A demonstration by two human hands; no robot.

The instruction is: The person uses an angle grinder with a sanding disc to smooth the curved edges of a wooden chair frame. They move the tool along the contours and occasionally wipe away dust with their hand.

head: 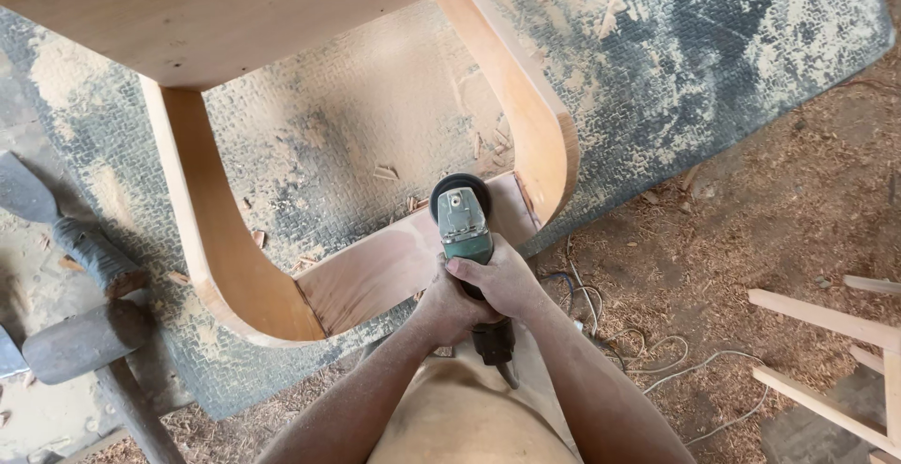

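Hands of one person, seen from above, both clasped on a green angle grinder (466, 239). The right hand (504, 281) wraps the tool's body from the right side, fingers clenched around it just behind the grey gear head. The left hand (449, 309) grips from the left and slightly lower, its fingers likewise closed on the body, touching the right hand. The grinder points away from the person; its round black disc (460, 192) lies against the upper edge of a flat wooden rail (380, 272).

This rail belongs to a pale wooden furniture frame (235, 14) lying on a dark textured mat (713, 42). Two curved legs show: a left leg (211, 229), which sweeps down and joins the rail at its left end, and a right leg (535, 117), which bends round to meet the rail just right of the disc. A broad flat panel of the frame fills the upper left of the view.

Sawdust and wood chips coat the mat and the earthen floor (798, 201) beside it. A thin pale cable (657, 361) lies in loops on the floor to the right of the forearms. At the left edge, off the mat, lie a hammer (89, 342) and a chisel with a wrapped handle (70, 234), near each other. Pale wooden slats (826, 323) enter at the lower right corner, well apart from the hands.
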